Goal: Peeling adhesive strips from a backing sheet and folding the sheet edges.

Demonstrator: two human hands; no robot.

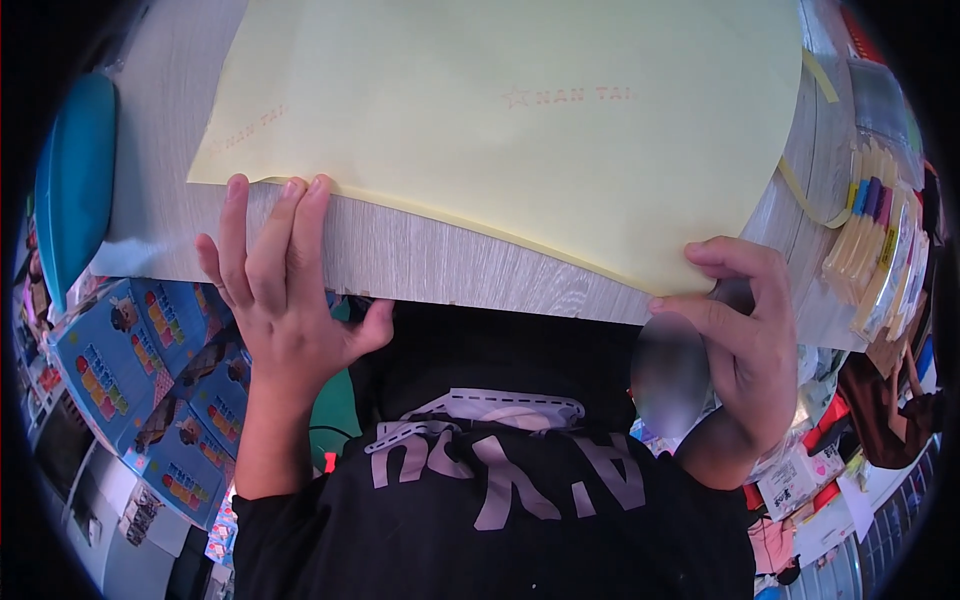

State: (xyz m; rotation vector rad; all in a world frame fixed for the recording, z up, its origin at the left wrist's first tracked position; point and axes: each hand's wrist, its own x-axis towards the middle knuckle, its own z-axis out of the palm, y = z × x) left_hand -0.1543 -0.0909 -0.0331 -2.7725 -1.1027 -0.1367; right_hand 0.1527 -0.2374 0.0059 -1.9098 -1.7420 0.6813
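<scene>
A large pale yellow sheet with faint red printing lies over the wood-grain table. Its near edge shows a narrow lip and curves down toward the right. My left hand rests with fingers stretched out, fingertips at the sheet's near left edge and thumb out to the side. My right hand has its thumb and forefinger at the sheet's near right corner, gripping it. A blurred grey oval patch covers part of the view by the right wrist.
A teal plastic basin stands at the left. Below it are blue printed boxes. Thin yellow strips lie right of the sheet, beside clear packs of pen-like sticks with coloured bands. The wood-grain table edge runs before my body.
</scene>
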